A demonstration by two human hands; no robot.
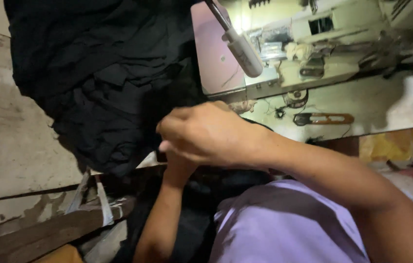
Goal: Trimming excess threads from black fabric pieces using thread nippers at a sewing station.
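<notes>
Your right hand [206, 132] is curled into a loose fist, forearm reaching in from the lower right, fingers pinched on the black fabric [104, 83] heaped across the surface [6, 141]. Your left hand [174, 160] rises beneath it, mostly hidden, so I cannot tell its grip. A sewing machine [323, 44] stands beyond.

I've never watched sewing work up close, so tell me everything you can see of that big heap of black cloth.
The black cloth is a large, soft, matte heap, heavily creased and bunched into folds, with no pattern visible. It lies piled on the worn pale worktable, left of the sewing machine, and trails down toward the person's lap. The right hand, curled into a loose fist, presses against its lower edge; the left hand is mostly hidden beneath the right, so its grip cannot be told.
</notes>
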